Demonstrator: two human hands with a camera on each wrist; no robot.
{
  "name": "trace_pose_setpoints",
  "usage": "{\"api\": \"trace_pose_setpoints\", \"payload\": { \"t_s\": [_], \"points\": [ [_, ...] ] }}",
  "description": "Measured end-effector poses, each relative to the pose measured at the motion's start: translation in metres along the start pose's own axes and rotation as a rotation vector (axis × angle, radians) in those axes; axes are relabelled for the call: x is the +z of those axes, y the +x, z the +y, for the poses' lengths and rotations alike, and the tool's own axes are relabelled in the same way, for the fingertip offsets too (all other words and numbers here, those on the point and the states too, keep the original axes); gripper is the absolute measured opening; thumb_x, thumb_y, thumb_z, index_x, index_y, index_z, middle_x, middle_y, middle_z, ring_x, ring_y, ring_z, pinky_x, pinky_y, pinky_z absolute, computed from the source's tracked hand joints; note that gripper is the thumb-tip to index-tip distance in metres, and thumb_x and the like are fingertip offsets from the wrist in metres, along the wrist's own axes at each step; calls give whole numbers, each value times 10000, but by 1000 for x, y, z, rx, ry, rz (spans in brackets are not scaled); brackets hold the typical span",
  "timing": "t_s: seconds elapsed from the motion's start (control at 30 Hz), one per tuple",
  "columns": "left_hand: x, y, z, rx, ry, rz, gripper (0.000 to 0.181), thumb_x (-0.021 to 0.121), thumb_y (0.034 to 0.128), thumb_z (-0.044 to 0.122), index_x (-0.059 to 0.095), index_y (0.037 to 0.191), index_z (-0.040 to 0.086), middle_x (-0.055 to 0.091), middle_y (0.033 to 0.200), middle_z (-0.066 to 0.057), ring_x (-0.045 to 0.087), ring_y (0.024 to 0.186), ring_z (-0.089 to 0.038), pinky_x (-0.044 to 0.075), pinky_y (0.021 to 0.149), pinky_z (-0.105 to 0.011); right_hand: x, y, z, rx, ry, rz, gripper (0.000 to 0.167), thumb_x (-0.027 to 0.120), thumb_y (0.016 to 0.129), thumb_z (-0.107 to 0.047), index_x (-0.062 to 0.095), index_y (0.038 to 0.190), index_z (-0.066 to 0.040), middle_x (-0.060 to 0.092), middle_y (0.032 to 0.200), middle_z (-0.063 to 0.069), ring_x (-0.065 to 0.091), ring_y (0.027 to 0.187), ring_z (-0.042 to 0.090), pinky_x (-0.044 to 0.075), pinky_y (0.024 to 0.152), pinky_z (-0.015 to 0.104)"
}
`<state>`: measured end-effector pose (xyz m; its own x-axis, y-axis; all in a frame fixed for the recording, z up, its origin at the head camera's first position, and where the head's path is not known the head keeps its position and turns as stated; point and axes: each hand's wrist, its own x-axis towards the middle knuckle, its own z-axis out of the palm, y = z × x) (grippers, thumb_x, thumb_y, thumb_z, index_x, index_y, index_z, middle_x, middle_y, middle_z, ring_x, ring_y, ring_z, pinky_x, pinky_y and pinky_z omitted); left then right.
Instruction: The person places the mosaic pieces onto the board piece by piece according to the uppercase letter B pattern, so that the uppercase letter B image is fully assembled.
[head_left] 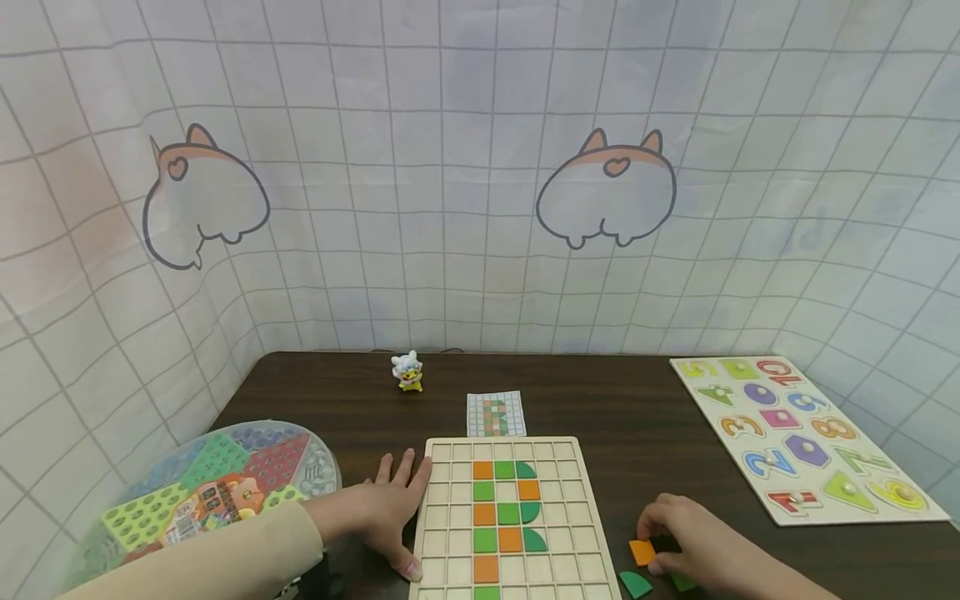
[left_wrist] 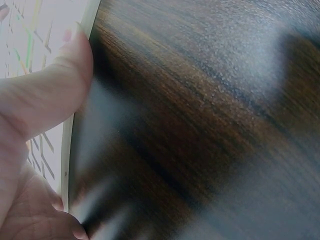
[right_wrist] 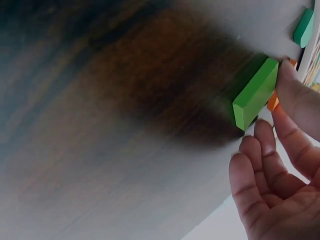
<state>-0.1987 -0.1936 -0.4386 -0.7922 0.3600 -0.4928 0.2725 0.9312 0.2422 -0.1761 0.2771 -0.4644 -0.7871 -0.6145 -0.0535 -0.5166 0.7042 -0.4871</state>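
A wooden grid board [head_left: 558,542] holds orange squares, green squares and dark green quarter-round tiles in a pattern. My left hand [head_left: 390,508] rests along the board's left edge with fingers spread, the thumb lying over the rim in the left wrist view. Right of the board, my right hand [head_left: 690,533] pinches an orange square tile [head_left: 642,552] between thumb and index finger, close to the table. Beside those fingers is a green square tile [right_wrist: 255,95], partly hidden by the hand in the head view. A loose dark green quarter-round tile [head_left: 635,585] lies nearer the board.
A small card [head_left: 496,414] printed with a matching grid pattern lies behind the board. Farther back stands a white-and-yellow figurine [head_left: 408,372]. A number-and-shape puzzle board [head_left: 813,487] lies at the right. At the left, a clear round container [head_left: 324,467] holds coloured perforated sheets.
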Motion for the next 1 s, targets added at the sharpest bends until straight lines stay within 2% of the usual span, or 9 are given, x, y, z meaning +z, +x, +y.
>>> {"api": "trace_pose_setpoints", "payload": {
  "t_s": [0.17, 0.27, 0.4, 0.67, 1.0],
  "points": [
    [-1, 0, 1, -7, 0, -3, 1499, 848, 532, 769, 53, 1662, 187, -9, 1725, -193, 18, 1562, -510, 279, 1130, -729, -16, -1, -43, 7, 11, 35, 194, 806, 889, -251, 638, 964, -187, 586, 877, -140, 477, 759, -51, 467, 637, 248],
    [-1, -1, 2, -8, -1, -4, 1495, 848, 535, 768, 55, 1662, 188, -7, 1726, -190, 18, 1563, -508, 278, 1130, -729, -26, 1, -75, 37, 88, 43, 182, 790, 895, -140, 640, 991, -102, 625, 868, -90, 496, 727, -39, 474, 626, 243],
    [-2, 0, 2, -6, -2, -5, 1494, 852, 537, 764, 55, 1662, 187, -10, 1726, -190, 17, 1563, -506, 280, 1131, -727, -27, 8, -104, 71, 195, 45, 185, 787, 898, -136, 655, 1014, -79, 651, 876, -65, 531, 734, -38, 496, 640, 231],
    [-2, 1, 1, -13, -4, -16, 1494, 850, 540, 762, 45, 1663, 194, -22, 1727, -181, 9, 1567, -496, 278, 1135, -723, -12, 29, -139, 34, 342, -21, 184, 820, 863, -116, 677, 970, -75, 641, 814, -77, 535, 711, -32, 488, 635, 219],
    [-2, 0, 1, -6, -8, -17, 1483, 846, 554, 762, 43, 1663, 192, -25, 1726, -189, 9, 1563, -507, 279, 1127, -732, 9, 42, -171, 45, 501, -160, 129, 715, 877, 61, 691, 941, -48, 624, 783, -56, 528, 683, 1, 477, 656, 202]
  ]
}}
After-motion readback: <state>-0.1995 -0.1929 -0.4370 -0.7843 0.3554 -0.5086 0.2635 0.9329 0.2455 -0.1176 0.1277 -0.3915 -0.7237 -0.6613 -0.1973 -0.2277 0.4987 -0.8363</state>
